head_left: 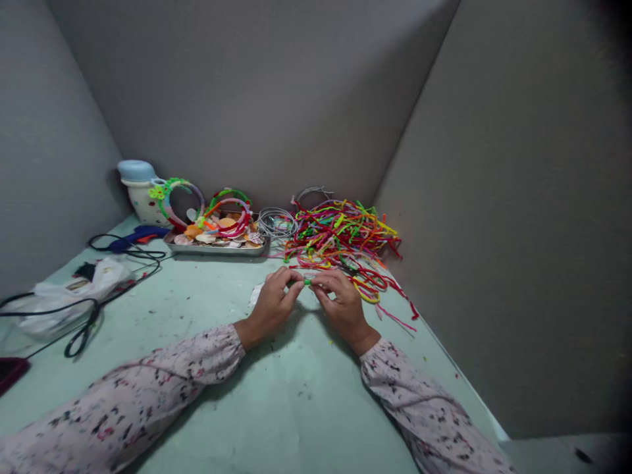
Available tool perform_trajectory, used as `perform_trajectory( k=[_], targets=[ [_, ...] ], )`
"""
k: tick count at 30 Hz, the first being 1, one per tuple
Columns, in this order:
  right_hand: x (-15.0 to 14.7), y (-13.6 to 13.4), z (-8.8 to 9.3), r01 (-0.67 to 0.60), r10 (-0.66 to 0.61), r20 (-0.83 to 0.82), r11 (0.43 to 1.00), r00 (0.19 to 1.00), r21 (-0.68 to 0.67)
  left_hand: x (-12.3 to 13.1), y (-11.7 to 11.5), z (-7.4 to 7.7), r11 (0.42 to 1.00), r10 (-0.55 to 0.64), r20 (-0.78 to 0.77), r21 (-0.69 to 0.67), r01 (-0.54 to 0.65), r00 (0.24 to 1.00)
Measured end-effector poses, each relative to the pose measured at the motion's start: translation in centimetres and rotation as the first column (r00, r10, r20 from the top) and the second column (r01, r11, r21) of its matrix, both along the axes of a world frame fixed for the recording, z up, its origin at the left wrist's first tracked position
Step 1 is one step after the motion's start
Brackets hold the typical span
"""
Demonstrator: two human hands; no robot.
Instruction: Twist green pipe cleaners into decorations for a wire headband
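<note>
My left hand and my right hand meet just above the table, fingertips pinched close together. Between them shows a short bit of green pipe cleaner, gripped from both sides; the fingers hide most of it. Right behind my hands lies a big tangled heap of pipe cleaners in red, yellow, green, pink and purple. Some loose strands reach toward my right hand. A small white piece lies beside my left hand, partly covered by it.
A metal tray holds seashells and colourful wrapped hoops. Beside it sits a coil of grey wire. On the left are a bottle with a blue lid, a blue tool, a black cable and a plastic bag. Grey partitions enclose the table.
</note>
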State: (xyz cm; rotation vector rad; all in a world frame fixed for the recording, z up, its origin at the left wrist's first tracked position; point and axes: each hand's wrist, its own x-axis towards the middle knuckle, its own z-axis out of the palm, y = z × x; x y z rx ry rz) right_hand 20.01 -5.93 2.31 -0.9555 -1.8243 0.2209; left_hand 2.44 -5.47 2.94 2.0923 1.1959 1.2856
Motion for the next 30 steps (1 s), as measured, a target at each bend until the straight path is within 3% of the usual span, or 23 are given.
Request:
perform_trajectory(
  k=[5, 12, 20, 30],
  targets=[
    [-0.22, -0.05, 0.10, -0.056, 0.040, -0.153, 0.993, 0.987, -0.104, 0.07, -0.12, 0.04, 1.000, 0.010, 0.001, 0.011, -0.010, 1.000],
    [-0.05, 0.35, -0.36, -0.202, 0.107, -0.290, 0.924, 0.951, -0.323, 0.04, -0.23, 0.18, 1.000, 0.006, -0.029, 0.030, -0.005, 1.000],
    [-0.32, 0.09, -0.10, -0.101, 0.075, -0.128, 0.973, 0.989, -0.208, 0.06, -0.15, 0.01, 0.997, 0.050, -0.155, 0.063, -0.040, 0.987],
    [-0.43, 0.04, -0.14, -0.076, 0.065, -0.068, 0.983, 0.996, -0.167, 0.04, -0.15, 0.25, 0.998, 0.052, -0.177, 0.030, -0.048, 0.983]
  ],
)
